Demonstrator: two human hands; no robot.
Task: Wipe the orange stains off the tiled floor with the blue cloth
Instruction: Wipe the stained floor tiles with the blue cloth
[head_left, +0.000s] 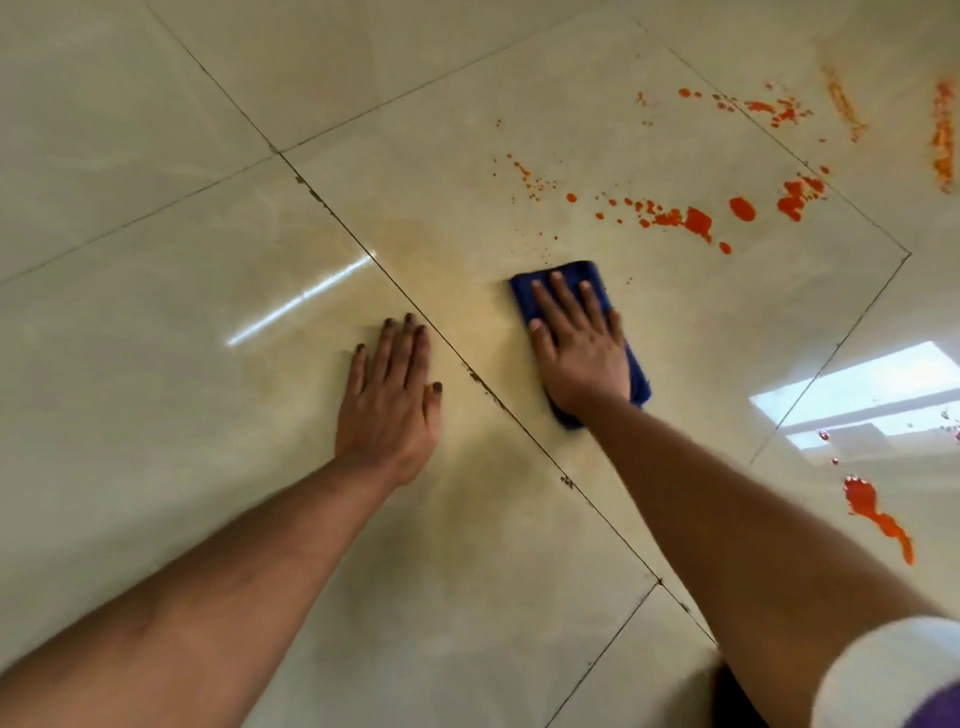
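My right hand (579, 343) lies flat, fingers spread, on a folded blue cloth (586, 272) and presses it against the glossy beige tiled floor (208, 156). The cloth shows beyond my fingertips and along the right side of my wrist. My left hand (392, 395) rests palm down on the tile to the left, across a grout line, holding nothing. Orange stains (696, 221) spatter the tile beyond and to the right of the cloth. More orange smears (943, 135) lie at the far right edge, and an orange blot (872, 512) sits on the floor right of my right forearm.
Dark grout lines (467, 369) cross the floor diagonally. A faint yellowish film (441, 260) covers the tile around the cloth. A window reflection (872, 395) glares at the right, and a streak of light (301, 299) at the left.
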